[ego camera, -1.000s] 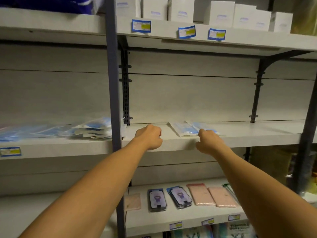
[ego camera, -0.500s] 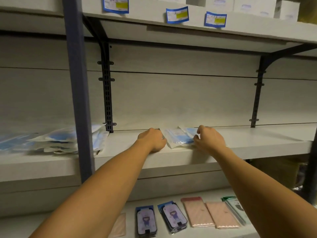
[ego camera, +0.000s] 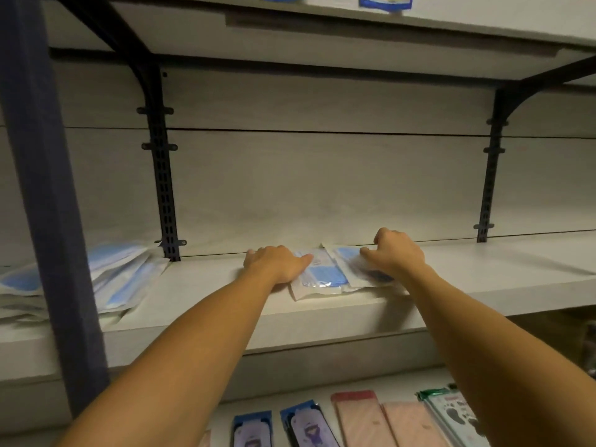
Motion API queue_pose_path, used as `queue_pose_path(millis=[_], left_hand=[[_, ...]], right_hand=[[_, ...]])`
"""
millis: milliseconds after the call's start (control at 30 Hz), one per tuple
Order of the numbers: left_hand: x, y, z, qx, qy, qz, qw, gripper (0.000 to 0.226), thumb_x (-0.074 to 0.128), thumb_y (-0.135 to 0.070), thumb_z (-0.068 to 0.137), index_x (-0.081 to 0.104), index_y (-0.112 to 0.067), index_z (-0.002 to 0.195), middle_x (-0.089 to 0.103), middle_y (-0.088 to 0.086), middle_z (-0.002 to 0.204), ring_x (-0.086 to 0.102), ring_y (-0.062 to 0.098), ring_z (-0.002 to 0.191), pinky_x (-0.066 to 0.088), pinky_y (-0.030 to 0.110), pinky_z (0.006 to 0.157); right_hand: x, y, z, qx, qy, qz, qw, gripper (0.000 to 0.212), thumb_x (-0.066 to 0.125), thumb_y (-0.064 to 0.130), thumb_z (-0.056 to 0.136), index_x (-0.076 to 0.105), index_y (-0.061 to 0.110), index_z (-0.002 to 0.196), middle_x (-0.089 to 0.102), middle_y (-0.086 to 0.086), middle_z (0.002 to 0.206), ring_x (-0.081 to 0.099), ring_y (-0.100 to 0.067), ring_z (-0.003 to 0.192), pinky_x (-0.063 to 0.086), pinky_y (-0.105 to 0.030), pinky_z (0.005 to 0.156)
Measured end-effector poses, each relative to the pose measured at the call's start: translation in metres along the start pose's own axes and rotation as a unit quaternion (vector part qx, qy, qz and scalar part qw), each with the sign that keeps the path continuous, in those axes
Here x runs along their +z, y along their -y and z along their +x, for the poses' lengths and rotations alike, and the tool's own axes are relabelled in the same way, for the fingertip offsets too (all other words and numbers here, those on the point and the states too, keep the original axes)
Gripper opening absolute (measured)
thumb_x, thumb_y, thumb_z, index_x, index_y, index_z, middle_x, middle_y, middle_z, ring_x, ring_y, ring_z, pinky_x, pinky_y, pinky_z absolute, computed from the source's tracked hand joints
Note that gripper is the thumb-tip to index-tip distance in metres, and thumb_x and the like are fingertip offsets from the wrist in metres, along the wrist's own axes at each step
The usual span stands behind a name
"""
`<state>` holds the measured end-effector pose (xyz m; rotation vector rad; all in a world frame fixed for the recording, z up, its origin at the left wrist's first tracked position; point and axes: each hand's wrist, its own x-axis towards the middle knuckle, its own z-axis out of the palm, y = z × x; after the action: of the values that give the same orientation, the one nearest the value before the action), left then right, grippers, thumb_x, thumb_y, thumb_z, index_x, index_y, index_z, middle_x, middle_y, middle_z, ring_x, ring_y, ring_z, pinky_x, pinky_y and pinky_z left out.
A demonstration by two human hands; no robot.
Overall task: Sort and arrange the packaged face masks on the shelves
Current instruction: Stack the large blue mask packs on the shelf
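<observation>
Blue masks are showing through clear plastic with white edges: two flat mask packets (ego camera: pixel 325 276) are lying side by side on the middle shelf (ego camera: pixel 483 275), near its front edge, and the right one is overlapping the left one a little. The plastic is shining and is slightly wrinkled.

The left hand (ego camera: pixel 275 263) is lying flat on the shelf with straight, relaxed fingers, and its thumb side is touching the left border of the packets. It is not gripping anything. The right hand (ego camera: pixel 395 251) is resting on the right packet with curled fingers, and it is pressing or pinching the plastic at the top; I cannot tell if it is really holding it.

More packets of blue masks are lying in a loose pile (ego camera: pixel 119 272) on the same shelf, well apart to the left, partly behind a dark post (ego camera: pixel 48 201). Pink packets (ego camera: pixel 387 421) and dark blue packets (ego camera: pixel 277 427) are lying on the lower shelf.
</observation>
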<state>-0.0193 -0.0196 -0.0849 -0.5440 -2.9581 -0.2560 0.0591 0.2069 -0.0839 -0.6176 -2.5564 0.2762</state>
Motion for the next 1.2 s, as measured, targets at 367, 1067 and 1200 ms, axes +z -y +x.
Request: queue_pose_path(millis=[367,1067,1200], left_hand=[[0.016,-0.003,0.027,-0.088,0.104,-0.205,0.969,0.108,0.043,-0.104,0.057,0.061,-0.031,0.134,0.058,0.000,0.141,0.056,0.028,0.124,0.037,0.046,0.110],[0.010,0.017,0.022,-0.028,0.045,-0.423,0.905,0.089,0.088,-0.031,0.076,0.038,-0.047,0.148,0.052,0.000,0.144,0.059,0.014,0.115,0.052,0.028,0.086],[0.011,0.021,0.026,-0.004,0.010,-0.430,0.903,0.093,0.088,-0.018,0.077,0.037,-0.055,0.145,0.043,0.006,0.152,0.045,0.011,0.119,0.044,0.024,0.086]], right_hand=[[0.024,-0.025,0.041,0.007,0.140,-0.002,0.990,0.090,0.037,0.087,0.077,0.062,0.019,0.130,0.057,-0.012,0.135,0.053,-0.033,0.123,0.046,-0.045,0.101],[0.030,-0.028,0.048,0.063,0.185,0.064,0.979,0.092,0.055,0.090,0.065,0.059,0.024,0.128,0.052,-0.009,0.140,0.037,-0.031,0.133,0.034,-0.038,0.092],[0.032,-0.030,0.051,0.047,0.191,0.086,0.977,0.088,0.053,0.090,0.055,0.060,0.025,0.114,0.060,-0.007,0.129,0.044,-0.032,0.125,0.033,-0.040,0.090]])
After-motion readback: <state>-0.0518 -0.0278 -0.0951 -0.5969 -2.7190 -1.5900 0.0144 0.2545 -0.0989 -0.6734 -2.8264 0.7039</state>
